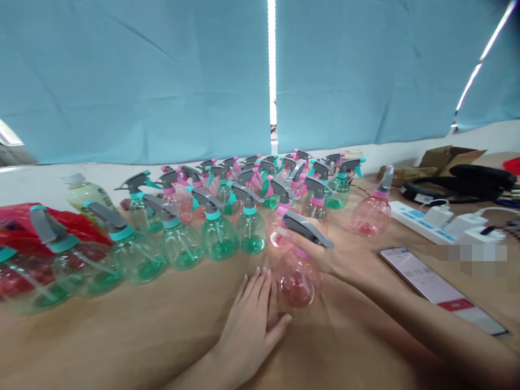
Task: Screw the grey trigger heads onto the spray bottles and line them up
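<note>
My right hand (320, 246) is closed around the neck of a pink spray bottle (296, 281), just under its grey trigger head. This bottle stands upright at the front of the group, and its lower body shows clearly. Flat on the table to its left lies my left hand (252, 309), fingers stretched out and holding nothing. Beyond the left hand a green spray bottle (252, 233) stands in a row of similar green ones. Another pink spray bottle (371, 214) stands apart, past my right wrist.
Several more green and pink spray bottles crowd the table's back. On the right are a phone (439, 290) showing a timer, a white power strip (422, 222), black headphones (439, 187) and a cardboard box (450, 160). A red plastic bag (87, 230) lies at left.
</note>
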Demonstrator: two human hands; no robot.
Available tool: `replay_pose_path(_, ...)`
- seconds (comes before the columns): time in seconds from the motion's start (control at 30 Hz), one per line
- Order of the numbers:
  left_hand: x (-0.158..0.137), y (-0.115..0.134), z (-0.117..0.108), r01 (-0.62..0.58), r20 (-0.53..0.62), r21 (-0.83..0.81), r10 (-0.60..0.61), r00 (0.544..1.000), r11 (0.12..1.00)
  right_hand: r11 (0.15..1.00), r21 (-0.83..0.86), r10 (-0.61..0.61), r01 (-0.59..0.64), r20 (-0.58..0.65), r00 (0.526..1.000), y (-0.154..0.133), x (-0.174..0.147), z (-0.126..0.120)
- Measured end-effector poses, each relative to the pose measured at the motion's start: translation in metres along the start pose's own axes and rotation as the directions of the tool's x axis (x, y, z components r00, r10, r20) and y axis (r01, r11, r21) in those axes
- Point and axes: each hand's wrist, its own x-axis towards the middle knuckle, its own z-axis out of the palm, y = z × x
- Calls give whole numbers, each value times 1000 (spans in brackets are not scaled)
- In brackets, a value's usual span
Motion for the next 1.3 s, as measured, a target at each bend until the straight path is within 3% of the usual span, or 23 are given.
replay_pose_path(0.17,2,2,-3,-11,34,40,10,999,999,988,157,-4,4,-2,1000,18,0,10)
replay_pose_path(0.43,3,4,-4,-3,33,26,3,999,1000,1000,-16,-2,3,42,999,-17,-1,-12)
replay_pose_path(0.73,1,3,-3,15,10,-33,-15,1000,999,992,115,-51,46,42,998,5,4,7)
replay_pose_path(0.97,3,5,-7,27,44,-25,-26,999,999,996,-75,59,-52,84,995,-19,-2,-12)
replay_pose_path(1.3,4,5,-7,27,59,-25,-25,998,999,995,-72,70,-65,77,995,-22,-4,-11)
